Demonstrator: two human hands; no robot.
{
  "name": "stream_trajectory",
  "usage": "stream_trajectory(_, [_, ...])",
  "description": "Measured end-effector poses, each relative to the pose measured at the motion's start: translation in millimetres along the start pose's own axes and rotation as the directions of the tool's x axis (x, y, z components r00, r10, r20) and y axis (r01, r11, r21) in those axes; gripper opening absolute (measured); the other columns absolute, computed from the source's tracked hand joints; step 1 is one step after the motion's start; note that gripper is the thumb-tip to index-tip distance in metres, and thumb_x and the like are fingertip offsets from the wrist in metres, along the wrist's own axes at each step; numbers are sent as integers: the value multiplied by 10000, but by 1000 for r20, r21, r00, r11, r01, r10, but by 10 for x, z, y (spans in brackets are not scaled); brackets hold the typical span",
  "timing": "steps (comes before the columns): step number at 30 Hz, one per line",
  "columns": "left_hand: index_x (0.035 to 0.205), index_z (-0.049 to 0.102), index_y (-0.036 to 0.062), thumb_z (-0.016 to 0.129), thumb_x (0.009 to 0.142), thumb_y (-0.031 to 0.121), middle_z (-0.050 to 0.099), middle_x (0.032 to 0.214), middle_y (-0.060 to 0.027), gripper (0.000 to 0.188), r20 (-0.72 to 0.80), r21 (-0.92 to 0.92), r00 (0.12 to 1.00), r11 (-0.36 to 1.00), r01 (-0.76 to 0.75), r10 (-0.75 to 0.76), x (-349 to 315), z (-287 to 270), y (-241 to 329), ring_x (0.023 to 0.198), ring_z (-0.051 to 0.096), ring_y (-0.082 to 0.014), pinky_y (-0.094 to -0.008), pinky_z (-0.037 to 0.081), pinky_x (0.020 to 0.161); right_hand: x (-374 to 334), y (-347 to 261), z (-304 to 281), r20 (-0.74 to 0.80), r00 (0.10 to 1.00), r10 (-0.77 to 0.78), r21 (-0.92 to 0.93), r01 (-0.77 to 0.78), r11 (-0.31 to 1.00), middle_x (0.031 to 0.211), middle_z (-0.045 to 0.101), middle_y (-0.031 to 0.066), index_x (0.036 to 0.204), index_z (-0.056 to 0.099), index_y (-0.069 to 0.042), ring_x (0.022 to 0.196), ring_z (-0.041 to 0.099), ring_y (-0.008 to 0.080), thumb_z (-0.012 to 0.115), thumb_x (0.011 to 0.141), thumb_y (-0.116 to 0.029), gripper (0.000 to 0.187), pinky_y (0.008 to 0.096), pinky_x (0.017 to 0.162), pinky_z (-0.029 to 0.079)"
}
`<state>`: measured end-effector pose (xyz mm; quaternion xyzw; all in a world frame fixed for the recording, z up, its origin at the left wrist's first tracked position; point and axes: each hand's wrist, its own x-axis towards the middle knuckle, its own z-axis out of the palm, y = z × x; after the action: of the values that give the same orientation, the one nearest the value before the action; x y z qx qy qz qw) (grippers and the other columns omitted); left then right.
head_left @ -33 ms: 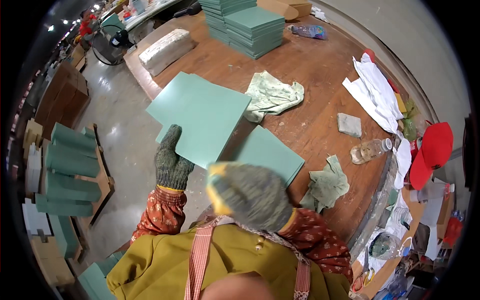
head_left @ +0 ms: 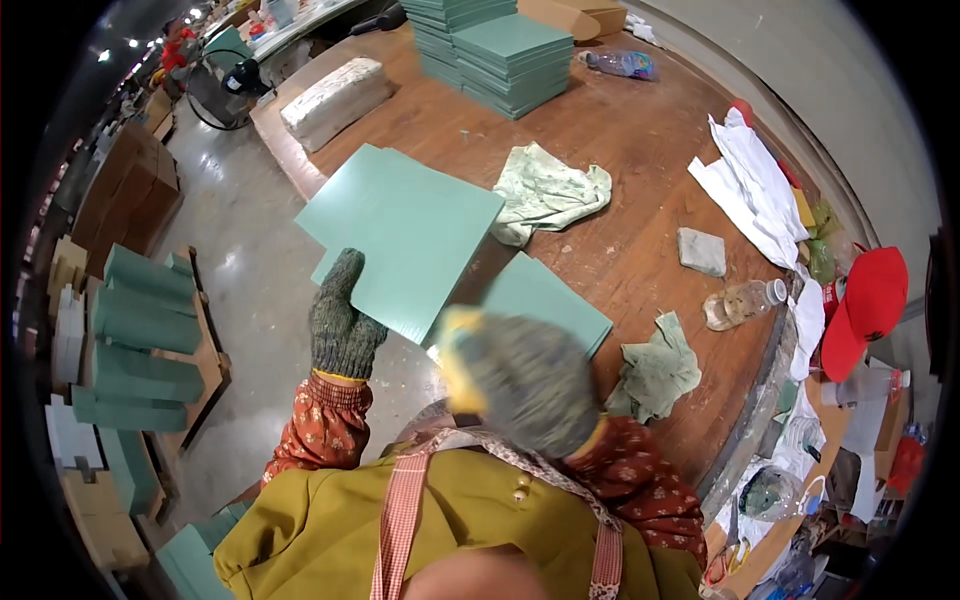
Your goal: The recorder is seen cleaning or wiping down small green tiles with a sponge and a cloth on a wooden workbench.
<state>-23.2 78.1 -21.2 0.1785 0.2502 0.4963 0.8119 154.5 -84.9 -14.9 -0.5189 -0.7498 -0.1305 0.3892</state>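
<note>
My left hand (head_left: 346, 322), in a grey knit glove, grips the near left edge of some flat green boards (head_left: 400, 235). Its thumb lies on top, and the other fingers are hidden beneath. At least two boards overlap there, jutting past the table's left edge. My right hand (head_left: 525, 380), in a grey glove with yellow on it, is smeared by motion near the table's front edge. Its fingers cannot be made out. Just beyond it lies another green board (head_left: 553, 300), partly covered by the hand. A stained pale cloth (head_left: 550, 192) rests beside the held boards.
Tall stacks of green boards (head_left: 513, 60) stand at the table's far side, near a wrapped white block (head_left: 337, 103). Rightward lie a grey block (head_left: 701, 251), a bottle (head_left: 745, 304), a crumpled green cloth (head_left: 655, 370) and a red cap (head_left: 866, 312). A loaded pallet (head_left: 207, 375) sits at left.
My right hand has shifted slightly to the right, showing more of the held boards' near corner. The left hand and its boards hold almost the same place.
</note>
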Motion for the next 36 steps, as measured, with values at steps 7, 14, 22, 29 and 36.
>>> stream_trajectory(7, [1211,532,3,574,911,106,629,1113,-134,320,-47,236,999,972,6,6,299,-183,409,997,636,-262,-392,562,837,-405,273,-455,-236,895,379,-465,-447,765,1167,563,153,1285,490,-24,976,570,297,798,737,-340,704,431,866,481])
stream_trajectory(14, [1209,503,-22,571,922,115,619,1105,-158,325,-77,16,994,996,85,-83,612,-170,463,973,644,-282,-399,576,833,-735,286,-617,-469,547,694,-16,-791,612,1150,559,108,1347,441,5,1069,567,243,809,734,-64,719,356,899,492])
stream_trajectory(22, [1116,570,-16,622,876,113,631,1009,-130,277,-56,293,986,947,-132,155,578,75,511,906,640,-216,-323,537,731,-1042,201,-831,-571,551,609,-292,-829,476,1185,559,176,1320,459,55,1065,577,282,787,767,-121,666,362,917,461])
stream_trajectory(29, [1247,545,3,586,898,59,570,1263,-120,357,720,636,642,122,-762,263,798,-310,944,1141,568,-233,-326,465,968,-1235,186,-874,-550,509,662,-351,-860,370,1221,549,186,1334,451,47,1094,560,320,770,788,-189,675,383,950,442])
stream_trajectory(36, [1248,574,59,529,735,0,555,1293,-158,518,792,-44,393,-686,-727,-467,1135,-312,1023,1225,502,-348,-479,355,1069,-1247,136,-852,-547,459,700,-247,-888,389,1289,520,167,1356,413,39,1163,529,270,768,790,-123,687,350,1007,407])
